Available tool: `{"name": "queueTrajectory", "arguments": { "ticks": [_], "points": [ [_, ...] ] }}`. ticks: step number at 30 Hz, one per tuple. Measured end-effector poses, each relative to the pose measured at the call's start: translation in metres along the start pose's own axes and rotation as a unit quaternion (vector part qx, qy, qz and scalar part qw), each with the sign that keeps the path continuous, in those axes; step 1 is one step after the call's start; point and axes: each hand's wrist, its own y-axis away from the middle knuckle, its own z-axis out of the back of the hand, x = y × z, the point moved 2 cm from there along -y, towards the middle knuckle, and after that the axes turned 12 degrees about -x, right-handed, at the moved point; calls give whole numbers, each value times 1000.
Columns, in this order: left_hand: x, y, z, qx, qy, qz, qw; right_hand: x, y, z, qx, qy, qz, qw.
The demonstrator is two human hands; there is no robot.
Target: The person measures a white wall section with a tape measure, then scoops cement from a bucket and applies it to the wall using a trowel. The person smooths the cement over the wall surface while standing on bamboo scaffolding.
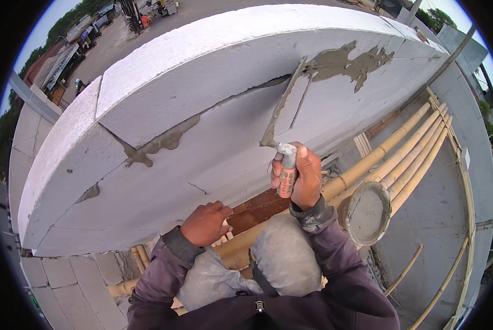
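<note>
You are working in soft, even daylight that is coming from an overcast-looking sky; nothing is casting a hard shadow, and only faint shade is sitting under the white wall (213, 110). No glare is showing. The fisheye is bending straight edges strongly toward the rim, and a black circular border is cutting off the corners. The centre is staying sharp; the far edges are smearing slightly.

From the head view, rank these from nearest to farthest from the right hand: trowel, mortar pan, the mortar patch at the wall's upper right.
1. Trowel: held in the right hand, blade up against the wall.
2. Mortar pan: just right of and below that hand, on the bamboo poles.
3. Mortar patch: high on the white wall, beyond the blade's tip.
</note>
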Motion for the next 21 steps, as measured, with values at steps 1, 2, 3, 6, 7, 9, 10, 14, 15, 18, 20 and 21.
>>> {"name": "queueTrajectory", "arguments": {
  "ticks": [1,2,3,6,7,9,10,14,15,18,20,21],
  "points": [
    [3,-1,-1,5,-3,0,1000,8,4,1,22,46,-5,999],
    [6,-3,-2,16,-9,2,1000,15,10,4,33,119,7,992],
    [10,-7,-2,10,-25,0,1000,24,11,7,49,195,30,979],
    [8,-11,-15,35,-49,-2,998,44,25,8,105,350,189,911],
    [6,-12,-19,36,-53,-11,998,46,31,2,122,359,224,898],
    [1,-15,-29,25,-60,-33,997,45,38,-16,160,371,239,883],
    [-1,-17,-33,13,-64,-47,997,43,43,-27,181,377,219,881],
    [1,-15,-35,-153,139,-11,978,17,51,-80,252,371,213,868],
    [4,-15,-38,-112,203,38,972,12,50,-88,258,382,194,866],
    [6,-12,-32,-203,431,-33,879,3,49,-101,247,380,164,876],
    [2,-18,-34,-188,444,-31,876,2,50,-99,221,327,172,903],
    [1,-21,-35,-152,371,-25,916,3,50,-95,202,324,178,907]
  ]
}}
